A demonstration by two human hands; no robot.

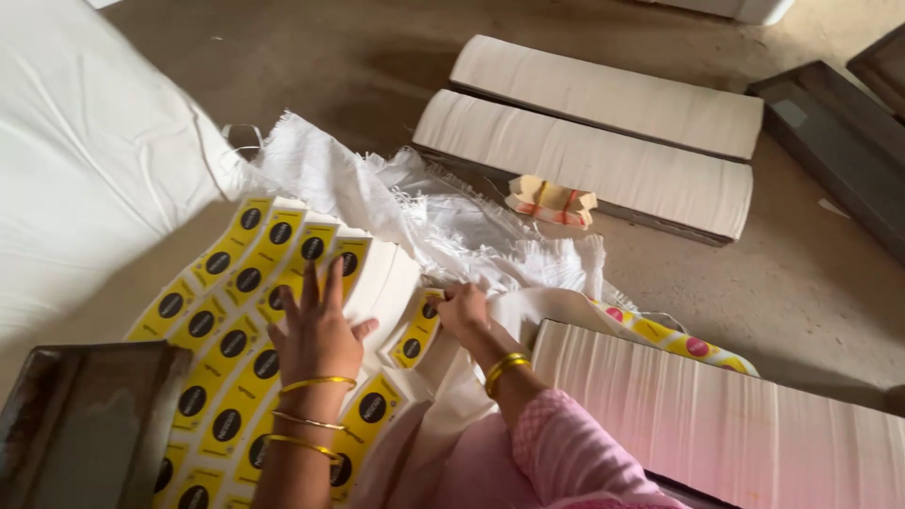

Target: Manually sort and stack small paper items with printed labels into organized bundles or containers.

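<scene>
On the floor (811, 283), your left hand (316, 335) presses flat, fingers spread, on yellow label sheets (231, 311); your right hand (462, 311) pinches one strip (415, 337).

Her left hand (319, 332) lies flat, palm down, fingers stretched forward and slightly spread, three thin gold bangles round the wrist and bare forearm. The right hand (464, 311) is curled, fingers pinched closed and knuckles up, with gold bangles at the wrist and a pink sleeve behind.

Yellow label sheets (236, 311) with black circles, fanned flat on floor
</scene>
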